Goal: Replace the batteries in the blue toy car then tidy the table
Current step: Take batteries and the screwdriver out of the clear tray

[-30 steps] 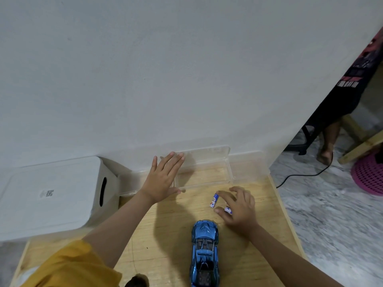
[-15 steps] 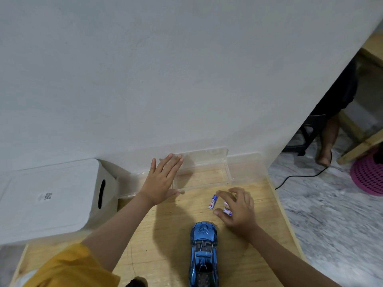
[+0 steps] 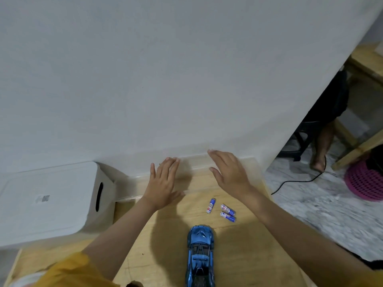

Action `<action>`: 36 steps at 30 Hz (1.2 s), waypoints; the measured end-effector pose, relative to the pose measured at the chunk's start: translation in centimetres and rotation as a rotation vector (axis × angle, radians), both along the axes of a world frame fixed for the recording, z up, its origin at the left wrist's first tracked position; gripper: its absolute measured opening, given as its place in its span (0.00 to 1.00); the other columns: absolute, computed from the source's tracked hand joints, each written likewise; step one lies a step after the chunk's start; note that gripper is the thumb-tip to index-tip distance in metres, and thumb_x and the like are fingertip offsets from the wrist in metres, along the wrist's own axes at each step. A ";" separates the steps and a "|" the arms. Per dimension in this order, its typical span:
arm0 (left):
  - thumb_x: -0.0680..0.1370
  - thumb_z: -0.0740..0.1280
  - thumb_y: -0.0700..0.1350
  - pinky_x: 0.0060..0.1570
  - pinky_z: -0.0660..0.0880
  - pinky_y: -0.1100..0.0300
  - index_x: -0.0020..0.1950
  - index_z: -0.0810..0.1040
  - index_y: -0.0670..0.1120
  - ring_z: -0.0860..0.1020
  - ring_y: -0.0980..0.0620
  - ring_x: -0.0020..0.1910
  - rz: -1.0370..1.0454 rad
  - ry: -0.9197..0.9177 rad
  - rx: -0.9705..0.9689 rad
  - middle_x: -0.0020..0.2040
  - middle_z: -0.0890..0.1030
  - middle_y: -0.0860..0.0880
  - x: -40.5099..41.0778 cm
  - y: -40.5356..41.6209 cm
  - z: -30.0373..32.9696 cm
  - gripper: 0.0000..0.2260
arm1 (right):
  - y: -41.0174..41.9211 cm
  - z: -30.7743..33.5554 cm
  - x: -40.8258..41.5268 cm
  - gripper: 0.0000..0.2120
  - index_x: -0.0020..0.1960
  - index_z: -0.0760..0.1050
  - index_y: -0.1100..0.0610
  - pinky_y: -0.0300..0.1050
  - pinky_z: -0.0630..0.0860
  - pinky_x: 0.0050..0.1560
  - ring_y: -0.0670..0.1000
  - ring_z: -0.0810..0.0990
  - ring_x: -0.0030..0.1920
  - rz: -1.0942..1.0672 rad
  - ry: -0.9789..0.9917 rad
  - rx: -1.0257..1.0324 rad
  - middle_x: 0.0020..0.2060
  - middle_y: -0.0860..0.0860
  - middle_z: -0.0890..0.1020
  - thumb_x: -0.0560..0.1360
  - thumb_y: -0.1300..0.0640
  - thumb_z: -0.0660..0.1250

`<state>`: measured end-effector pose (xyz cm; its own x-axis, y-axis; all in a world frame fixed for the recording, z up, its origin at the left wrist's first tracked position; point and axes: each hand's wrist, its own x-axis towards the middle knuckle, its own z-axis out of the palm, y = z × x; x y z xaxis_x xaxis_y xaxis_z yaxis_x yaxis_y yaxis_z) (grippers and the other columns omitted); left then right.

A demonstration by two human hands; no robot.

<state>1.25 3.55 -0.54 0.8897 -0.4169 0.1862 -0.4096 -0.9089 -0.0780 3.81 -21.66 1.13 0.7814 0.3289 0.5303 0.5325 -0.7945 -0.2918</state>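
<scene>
The blue toy car (image 3: 200,255) stands on the wooden table (image 3: 165,245) near the front edge, nose pointing away from me. Three blue-and-white batteries (image 3: 222,209) lie loose just beyond its nose. My left hand (image 3: 163,183) rests flat, fingers spread, on a clear plastic box (image 3: 132,187) against the wall. My right hand (image 3: 229,172) hovers open over the right part of that box, beyond the batteries, holding nothing.
A white lidded storage bin (image 3: 47,199) sits at the table's left. The white wall is right behind the box. To the right, past the table edge, are a marble floor, a black cable (image 3: 298,181), a pink basket (image 3: 364,181) and another person's leg (image 3: 323,146).
My right hand has let go of the batteries and moved forward to the clear box. The three batteries now lie exposed on the table. My left hand stays put.
</scene>
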 end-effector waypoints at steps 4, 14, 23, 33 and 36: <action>0.65 0.76 0.51 0.59 0.68 0.33 0.71 0.65 0.43 0.67 0.42 0.64 -0.019 -0.070 -0.189 0.62 0.67 0.42 -0.2 -0.7 0.2 0.38 | 0.5 -0.3 0.7 0.21 0.65 0.73 0.56 0.45 0.70 0.54 0.50 0.69 0.52 -0.015 0.067 -0.103 0.51 0.51 0.80 0.74 0.50 0.60; 0.75 0.60 0.52 0.30 0.78 0.57 0.45 0.82 0.46 0.81 0.46 0.42 0.017 0.147 -0.414 0.52 0.80 0.45 -0.9 -1.5 -1.5 0.14 | 0.5 -2.8 -2.2 0.12 0.58 0.78 0.61 0.53 0.80 0.40 0.56 0.76 0.53 0.126 0.377 -0.158 0.49 0.55 0.77 0.76 0.62 0.66; 0.71 0.66 0.49 0.30 0.80 0.57 0.41 0.84 0.47 0.83 0.46 0.41 0.022 0.175 -0.332 0.48 0.83 0.46 -0.6 -1.5 -1.8 0.08 | 1.1 -4.3 -2.2 0.16 0.57 0.78 0.60 0.54 0.80 0.35 0.58 0.74 0.54 0.073 0.460 -0.193 0.51 0.55 0.77 0.71 0.71 0.68; 0.65 0.79 0.39 0.46 0.80 0.46 0.40 0.83 0.44 0.83 0.40 0.46 0.123 0.166 -0.244 0.49 0.83 0.43 -1.4 -3.2 -1.5 0.08 | 1.0 -4.1 -1.5 0.20 0.56 0.74 0.60 0.48 0.76 0.34 0.56 0.69 0.54 0.115 0.504 -0.298 0.53 0.54 0.72 0.68 0.76 0.63; 0.69 0.70 0.45 0.54 0.75 0.40 0.50 0.81 0.42 0.80 0.38 0.54 0.095 0.178 -0.233 0.55 0.81 0.39 -2.3 -2.8 -1.3 0.12 | 1.8 -3.6 -1.4 0.16 0.54 0.73 0.60 0.45 0.68 0.34 0.55 0.69 0.54 0.071 0.522 -0.347 0.52 0.53 0.71 0.69 0.73 0.63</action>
<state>-1.00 0.72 -1.83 0.9499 -0.2944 0.1047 -0.3102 -0.9288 0.2026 2.43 -19.84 -2.45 0.8785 0.4737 -0.0619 0.4442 -0.8577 -0.2590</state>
